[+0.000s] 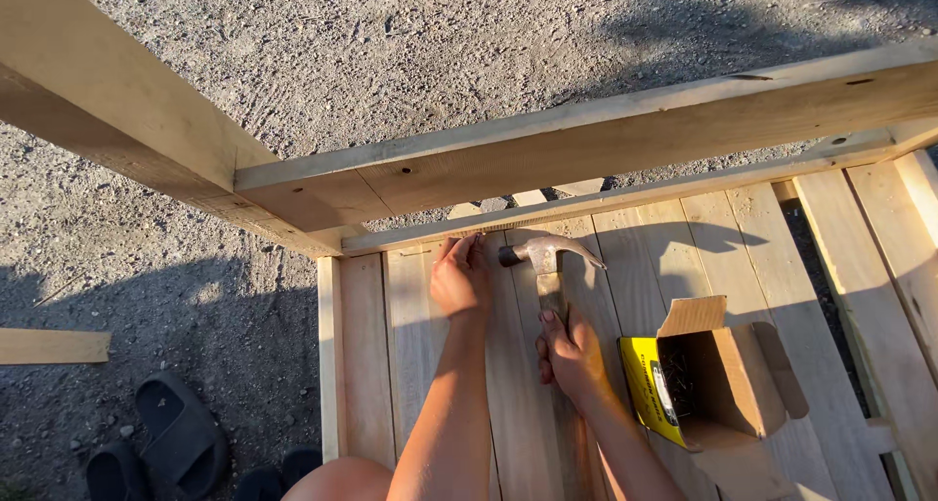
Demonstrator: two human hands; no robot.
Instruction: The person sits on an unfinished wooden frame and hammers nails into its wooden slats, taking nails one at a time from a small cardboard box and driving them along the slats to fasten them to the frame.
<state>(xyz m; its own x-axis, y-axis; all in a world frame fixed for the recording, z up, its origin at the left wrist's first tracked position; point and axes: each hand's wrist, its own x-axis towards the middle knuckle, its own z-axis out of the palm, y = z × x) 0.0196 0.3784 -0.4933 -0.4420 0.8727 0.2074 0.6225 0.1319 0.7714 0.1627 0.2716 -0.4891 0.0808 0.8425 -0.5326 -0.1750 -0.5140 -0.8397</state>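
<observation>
Head view: right hand (pixel 572 354) grips the hammer (pixel 547 267), handle pointing back toward the person, head just right of the left hand (pixel 461 278) fingers, pinched on the plank (pixel 420 345).

Left hand (pixel 461 278) flat, right hand (pixel 570 353) clenched.

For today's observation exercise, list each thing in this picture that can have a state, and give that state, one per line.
Left hand: flat on the boards, fingertips at the far edge.
Right hand: closed around the hammer handle.
Hammer: held, head near the left fingertips.
Cardboard box: open, flaps up, dark nails inside, resting on the boards.
Plank floor: boards laid side by side.
Black sandals: lying on the gravel, not worn.
</observation>
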